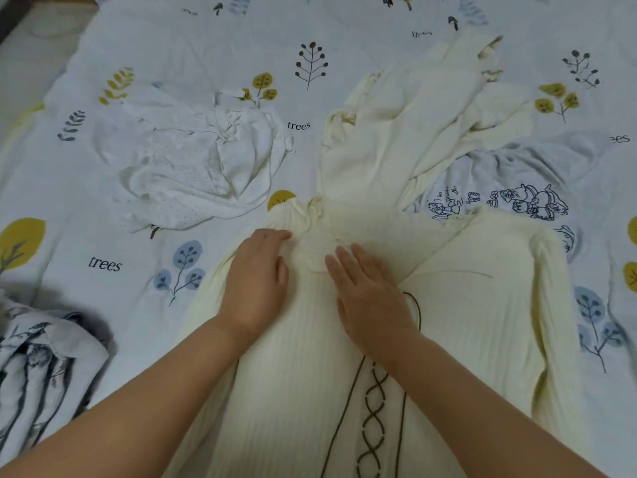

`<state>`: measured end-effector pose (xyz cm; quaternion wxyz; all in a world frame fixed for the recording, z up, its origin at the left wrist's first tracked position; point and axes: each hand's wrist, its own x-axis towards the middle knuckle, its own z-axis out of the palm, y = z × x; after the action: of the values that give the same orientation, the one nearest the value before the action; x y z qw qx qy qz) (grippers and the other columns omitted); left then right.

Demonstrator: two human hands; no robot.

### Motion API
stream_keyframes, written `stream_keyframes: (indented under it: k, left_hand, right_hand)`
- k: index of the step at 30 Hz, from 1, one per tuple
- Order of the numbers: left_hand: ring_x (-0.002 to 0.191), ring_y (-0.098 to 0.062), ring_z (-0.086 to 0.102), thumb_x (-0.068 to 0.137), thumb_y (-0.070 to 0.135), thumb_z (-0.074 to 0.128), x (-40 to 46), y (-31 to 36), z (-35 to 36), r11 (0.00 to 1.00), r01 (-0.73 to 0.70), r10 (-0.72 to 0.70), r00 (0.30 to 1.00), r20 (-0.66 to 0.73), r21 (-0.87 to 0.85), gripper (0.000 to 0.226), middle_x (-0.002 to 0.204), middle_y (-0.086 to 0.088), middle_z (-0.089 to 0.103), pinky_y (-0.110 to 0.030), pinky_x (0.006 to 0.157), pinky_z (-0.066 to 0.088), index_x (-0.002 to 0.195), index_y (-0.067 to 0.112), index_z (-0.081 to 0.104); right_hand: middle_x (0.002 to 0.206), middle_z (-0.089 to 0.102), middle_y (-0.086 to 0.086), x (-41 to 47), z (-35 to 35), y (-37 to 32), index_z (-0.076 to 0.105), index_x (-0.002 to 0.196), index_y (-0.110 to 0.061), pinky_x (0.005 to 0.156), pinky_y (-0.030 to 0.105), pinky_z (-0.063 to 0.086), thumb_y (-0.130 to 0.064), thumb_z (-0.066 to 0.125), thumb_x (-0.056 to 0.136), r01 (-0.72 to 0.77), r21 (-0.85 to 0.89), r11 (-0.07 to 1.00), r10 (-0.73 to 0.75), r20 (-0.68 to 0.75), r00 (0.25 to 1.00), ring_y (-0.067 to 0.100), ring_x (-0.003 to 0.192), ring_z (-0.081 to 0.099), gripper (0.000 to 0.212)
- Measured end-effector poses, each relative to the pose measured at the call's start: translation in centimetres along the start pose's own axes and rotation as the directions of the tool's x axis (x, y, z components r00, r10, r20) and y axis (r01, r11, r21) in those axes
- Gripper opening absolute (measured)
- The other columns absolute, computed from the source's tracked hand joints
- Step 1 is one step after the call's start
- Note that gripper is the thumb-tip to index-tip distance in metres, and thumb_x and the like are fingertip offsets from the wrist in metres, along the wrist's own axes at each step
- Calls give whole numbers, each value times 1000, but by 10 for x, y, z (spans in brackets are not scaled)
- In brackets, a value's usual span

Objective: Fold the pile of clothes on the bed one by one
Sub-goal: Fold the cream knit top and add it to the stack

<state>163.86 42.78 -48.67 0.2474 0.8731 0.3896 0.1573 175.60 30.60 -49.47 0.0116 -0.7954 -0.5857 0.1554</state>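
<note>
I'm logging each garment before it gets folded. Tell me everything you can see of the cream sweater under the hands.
The cream ribbed sweater is a soft-looking knit with fine vertical ribs, a bunched collar and dark brown stitched lines with a twisted cable motif down its middle. It lies spread and unfolded on the printed bedsheet, collar away from the person. The left hand and right hand both press flat just below the collar. Another cream garment meets its collar end.

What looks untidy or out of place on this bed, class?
The cream sweater under both hands is bunched at its collar, with another cream garment draped across its top. A white garment lies crumpled to the left, unfolded. Nothing looks damaged or spilled.
</note>
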Motion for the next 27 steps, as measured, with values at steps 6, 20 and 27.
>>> stream_keyframes:
  k: [6,20,27]
  left_hand:
    - [146,-21,1,99,44,19,17,-15,20,818,-354,59,836,546,453,54,159,2,3,-48,115,5,149,26,11]
    - [128,-30,41,93,22,50,-48,-2,-4,965,-107,41,963,266,238,36,137,-15,47,-46,108,24,125,7,56]
    - [109,-49,45,84,17,50,-75,-40,-31,922,187,-209,977,29,340,40,123,-35,45,-56,86,39,115,-8,51]
  right_hand:
    - [138,47,19,-22,-1,-10,54,128,-6,106,55,31,-8,56,87,77,91,993,-67,-108,992,38,130,41,41]
    - [66,55,2,-65,-16,37,55,77,-8,53,30,39,-19,45,94,-554,470,687,663,-94,743,17,59,53,23]
    - [104,60,14,-45,-25,57,53,114,-6,80,34,44,-12,48,92,-494,679,543,746,-119,656,28,96,56,23]
